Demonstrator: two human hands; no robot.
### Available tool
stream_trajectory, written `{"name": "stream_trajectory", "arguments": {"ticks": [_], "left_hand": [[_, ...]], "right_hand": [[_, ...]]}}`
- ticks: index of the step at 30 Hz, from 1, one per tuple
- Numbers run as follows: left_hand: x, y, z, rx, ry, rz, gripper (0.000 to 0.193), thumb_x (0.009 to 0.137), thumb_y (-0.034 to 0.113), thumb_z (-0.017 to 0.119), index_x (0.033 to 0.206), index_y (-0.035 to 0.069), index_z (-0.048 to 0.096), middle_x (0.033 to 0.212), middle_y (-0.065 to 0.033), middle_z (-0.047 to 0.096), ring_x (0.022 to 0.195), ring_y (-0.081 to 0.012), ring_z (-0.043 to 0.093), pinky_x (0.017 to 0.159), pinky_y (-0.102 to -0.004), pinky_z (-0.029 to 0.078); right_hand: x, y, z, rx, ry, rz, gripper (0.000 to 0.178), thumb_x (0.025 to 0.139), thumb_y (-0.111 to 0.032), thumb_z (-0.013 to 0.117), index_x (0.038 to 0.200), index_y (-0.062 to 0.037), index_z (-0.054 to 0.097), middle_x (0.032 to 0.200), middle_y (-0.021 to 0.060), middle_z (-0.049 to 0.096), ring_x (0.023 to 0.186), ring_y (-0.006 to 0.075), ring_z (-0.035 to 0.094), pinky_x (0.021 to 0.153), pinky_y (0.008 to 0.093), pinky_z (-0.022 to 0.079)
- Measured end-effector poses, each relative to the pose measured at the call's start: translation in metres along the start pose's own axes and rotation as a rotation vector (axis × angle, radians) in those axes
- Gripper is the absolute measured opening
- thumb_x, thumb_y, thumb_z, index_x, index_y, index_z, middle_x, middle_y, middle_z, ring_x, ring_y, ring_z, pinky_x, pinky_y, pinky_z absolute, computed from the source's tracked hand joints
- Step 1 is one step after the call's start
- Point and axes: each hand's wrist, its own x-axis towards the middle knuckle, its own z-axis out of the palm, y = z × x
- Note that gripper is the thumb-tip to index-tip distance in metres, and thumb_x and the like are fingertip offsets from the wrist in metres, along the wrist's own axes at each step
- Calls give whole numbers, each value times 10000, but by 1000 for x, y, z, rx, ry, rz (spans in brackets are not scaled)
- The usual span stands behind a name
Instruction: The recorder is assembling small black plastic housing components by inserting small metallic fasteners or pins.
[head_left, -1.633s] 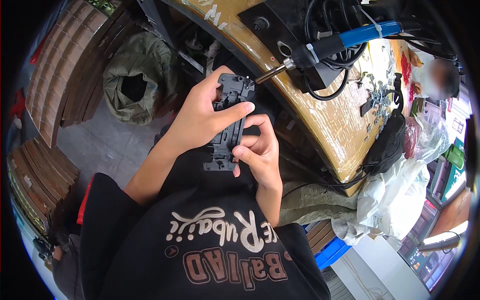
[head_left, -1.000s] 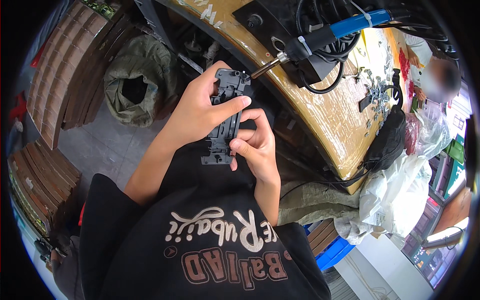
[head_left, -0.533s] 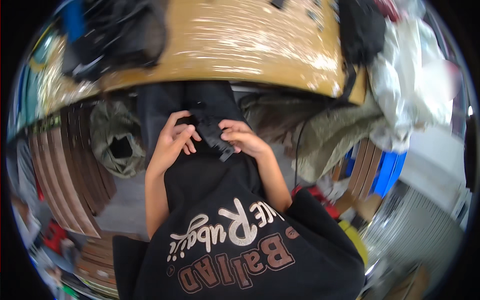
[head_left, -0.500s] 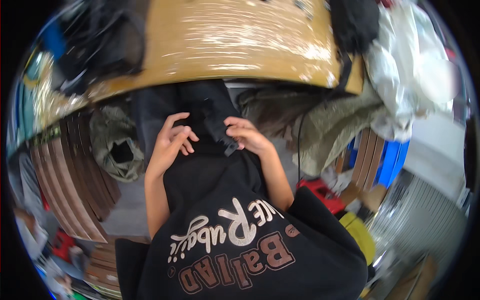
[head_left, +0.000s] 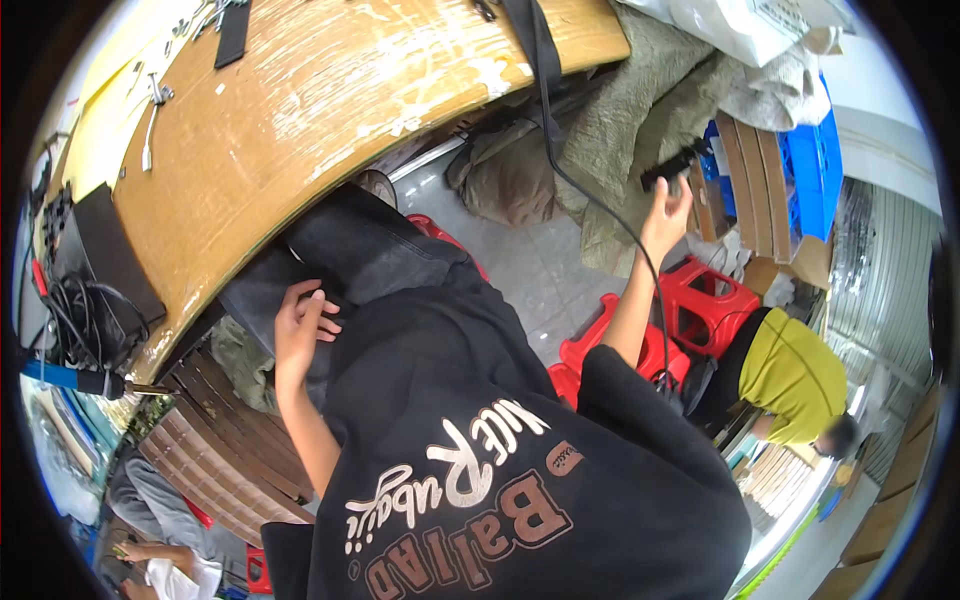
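Observation:
My right hand [head_left: 664,216] is stretched out to the right, above the draped greenish-grey woven sacking [head_left: 610,150]. A dark, elongated black part [head_left: 670,170] is at its fingertips, seemingly held between thumb and fingers; its exact kind is too small to tell. Over my lap, close to the black trousers [head_left: 370,245], my left hand [head_left: 300,328] is loosely bent with its fingers apart and nothing in it.
A worn wooden table [head_left: 330,110] curves across the front, with small metal parts and a black strap on it. A black cable [head_left: 590,192] hangs at the right. Red stools [head_left: 705,300], cardboard and a blue crate [head_left: 810,165] stand right; a person in yellow-green [head_left: 795,370] is behind them.
My right hand has swung from my lap out to the right with the black part. My left hand stays over my lap. The view has turned rightward, showing the stools and another person.

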Motion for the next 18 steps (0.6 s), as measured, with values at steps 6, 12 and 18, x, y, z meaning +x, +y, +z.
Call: {"name": "stream_trajectory", "arguments": {"ticks": [6, 12, 18], "left_hand": [[4, -9, 8, -12, 48, -20, 310, 883, 224, 469, 1078, -17, 474, 726, -72, 593, 527, -110, 552, 468, -214, 442], [8, -4, 3, -44, 22, -18, 308, 887, 221, 462, 1079, -19, 473, 739, -81, 592, 529, -115, 555, 465, -218, 445], [1, -12, -9, -116, 51, -15, 274, 886, 191, 456, 1063, -18, 477, 733, -91, 590, 523, -118, 555, 454, -215, 450]], "right_hand": [[-19, 7, 11, -97, -178, 119, 328, 795, -309, 585, 1079, -146, 575, 647, 81, 544, 612, 203, 530, 589, 342, 419], [-25, 20, 12, -266, -421, 67, 265, 790, -247, 549, 1012, -104, 570, 802, 142, 606, 805, 316, 589, 698, 410, 440], [-83, -116, 1, -244, -1059, -398, 192, 802, -231, 483, 821, -57, 562, 765, 170, 607, 748, 340, 587, 651, 433, 456]]}}
